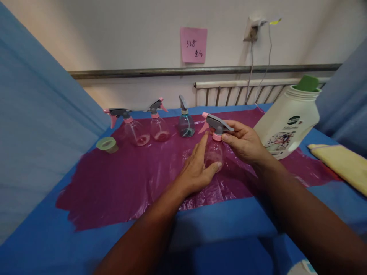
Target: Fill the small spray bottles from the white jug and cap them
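A clear spray bottle [215, 152] with a pink collar and a grey and pink trigger head [217, 123] stands upright on the purple plastic sheet [120, 183]. My left hand [197, 168] grips its body, thumb at the near side and fingers at the left. The fingers of my right hand [243, 141] are closed on the pink collar [217, 136], just under the trigger head. Farther left stand two more clear bottles with pink collars [137, 133] [159, 129] and a teal one [186, 125].
At the right stands a large white jug [289, 122] with a green piece [307, 83] in its mouth. Beyond it lies a yellow cloth [344, 162]. A small green cup [107, 145] is at the left. Behind are a metal rail [160, 71] and hanging cables [269, 57].
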A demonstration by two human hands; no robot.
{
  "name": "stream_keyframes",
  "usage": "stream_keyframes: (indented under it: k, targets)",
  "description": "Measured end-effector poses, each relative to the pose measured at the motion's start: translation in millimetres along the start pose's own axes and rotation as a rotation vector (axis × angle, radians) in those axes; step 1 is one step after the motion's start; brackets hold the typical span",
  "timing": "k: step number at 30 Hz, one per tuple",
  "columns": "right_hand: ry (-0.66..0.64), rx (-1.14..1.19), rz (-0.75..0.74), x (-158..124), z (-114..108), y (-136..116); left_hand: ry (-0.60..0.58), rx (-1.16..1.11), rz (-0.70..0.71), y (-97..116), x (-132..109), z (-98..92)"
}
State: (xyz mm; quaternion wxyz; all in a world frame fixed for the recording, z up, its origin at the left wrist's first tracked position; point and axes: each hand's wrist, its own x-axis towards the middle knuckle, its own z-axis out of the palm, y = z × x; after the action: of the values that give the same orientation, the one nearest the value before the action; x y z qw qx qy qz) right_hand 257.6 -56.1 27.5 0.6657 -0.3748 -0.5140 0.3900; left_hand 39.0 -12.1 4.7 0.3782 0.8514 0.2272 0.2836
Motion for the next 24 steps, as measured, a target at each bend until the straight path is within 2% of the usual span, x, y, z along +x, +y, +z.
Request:
stream_keyframes:
  k: [5, 9, 16, 24]
  targets:
    - [0.021, -0.039, -0.012, -1.1, -2.3, -2.9, -0.054, -0.031, -0.043, 3.6, -0.1, -2.9]
    - [-0.005, -0.035, -0.011, -2.1, -2.3, -4.2, -0.036, -0.041, -0.076, 3.4, -0.1, -3.1]
    - [0.068, 0.0, -0.033, -1.7, 5.7, -1.1, 0.001, -0.165, -0.027, -4.7, 1.2, 0.9]
    - [0.041, -0.112, -0.073, -4.3, 3.7, -4.1, 0.044, -0.047, -0.087, 0.6, -0.7, -0.7]
